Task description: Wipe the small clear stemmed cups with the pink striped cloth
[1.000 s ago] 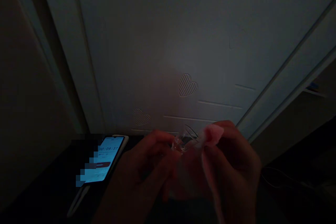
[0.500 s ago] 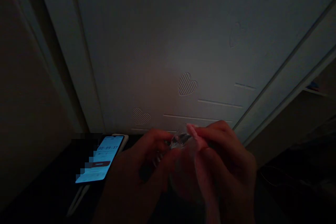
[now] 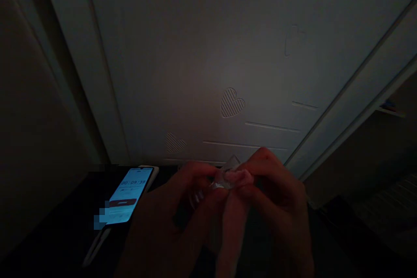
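In dim light a phone (image 3: pixel 127 195) glows on the dark surface (image 3: pixel 73 223) before a pale, heart-grooved panel (image 3: pixel 182 74); the left hand (image 3: pixel 166 208) grips plastic (image 3: pixel 219 182), the right hand (image 3: pixel 280 195) pinches cloth (image 3: pixel 233 226)

On the left, a phone (image 3: pixel 129 194) is displaying what is looking like 00:09:38, the last digit blurring; smaller lines and lettering on a red bar (image 3: pixel 114 203) are appearing illegibly small.

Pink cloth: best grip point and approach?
I'd pinch the cloth across its hanging strip, coming from the right: the strip drops long and narrow below the right hand, with a dark gap on that side. Its top is bunched at that hand's fingertips, and the left hand crowds the left.
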Motion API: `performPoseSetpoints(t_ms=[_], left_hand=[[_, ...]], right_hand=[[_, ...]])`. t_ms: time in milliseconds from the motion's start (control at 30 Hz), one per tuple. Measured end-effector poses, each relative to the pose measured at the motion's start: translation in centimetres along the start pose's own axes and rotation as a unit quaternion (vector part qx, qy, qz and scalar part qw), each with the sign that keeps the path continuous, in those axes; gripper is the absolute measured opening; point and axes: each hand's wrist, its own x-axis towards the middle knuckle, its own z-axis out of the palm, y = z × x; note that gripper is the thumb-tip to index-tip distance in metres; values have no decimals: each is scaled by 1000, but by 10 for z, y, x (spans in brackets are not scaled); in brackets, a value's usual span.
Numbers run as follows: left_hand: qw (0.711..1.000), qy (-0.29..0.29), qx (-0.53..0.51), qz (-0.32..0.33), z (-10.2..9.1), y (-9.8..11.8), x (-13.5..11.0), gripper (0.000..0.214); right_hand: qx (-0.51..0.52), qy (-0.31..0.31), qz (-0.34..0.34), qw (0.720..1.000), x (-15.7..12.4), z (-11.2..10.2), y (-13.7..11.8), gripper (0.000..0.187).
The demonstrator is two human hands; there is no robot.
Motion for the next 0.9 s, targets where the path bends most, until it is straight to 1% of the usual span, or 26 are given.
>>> performPoseSetpoints(t_ms=[300, 400, 467, 600, 733, 867, 900], left_hand=[[1000, 0, 13, 3, 2, 0, 1, 3], [1000, -15, 10, -6, 3, -1, 1, 4], [1000, -15, 5, -7, 3, -3, 1, 5], [1000, -23, 6, 15, 1, -6, 6, 7], [998, -35, 34, 44, -1, -5, 8, 14], [999, -26, 6, 32, -2, -3, 7, 18], [999, -25, 3, 38, -3, -4, 7, 19]], right_hand=[[-33, -10, 3, 999, 2, 0, -4, 11], [-49, 3, -7, 999, 3, 2, -4, 11], [-49, 15, -14, 999, 3, 4, -3, 11], [-46, 40, -7, 998, 1, 7, -2, 11], [-51, 50, -9, 997, 1, 7, 0, 13], [-48, 59, -9, 997, 0, 6, 2, 14], [-46, 62, -10, 997, 0, 7, 2, 14]])
